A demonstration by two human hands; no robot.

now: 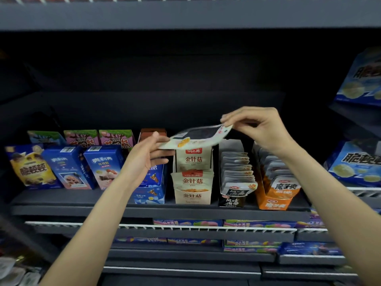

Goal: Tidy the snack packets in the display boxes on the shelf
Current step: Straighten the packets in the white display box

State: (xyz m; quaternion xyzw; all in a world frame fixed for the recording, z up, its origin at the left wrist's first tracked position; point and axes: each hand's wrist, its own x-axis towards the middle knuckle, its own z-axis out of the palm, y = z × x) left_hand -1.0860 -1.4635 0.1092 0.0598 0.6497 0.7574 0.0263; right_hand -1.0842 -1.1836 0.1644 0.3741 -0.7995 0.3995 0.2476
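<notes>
Both hands pinch one flat, pale plastic snack packet [195, 138], left hand [148, 155] and right hand [257, 129] at opposite ends, long axis crosswise, hovering directly above the beige cardboard display box [192, 195]; both equally near.

This is a shop, seen at a snack aisle. Dark metal shelves [160, 210] carry rows of boxed biscuits [103, 166] facing outward and open cardboard display boxes [272, 195] packed with identical snack packets [237, 170]. Lower tiers, edged with white wire rails [185, 227], hold more wrapped sweets [187, 222].
</notes>
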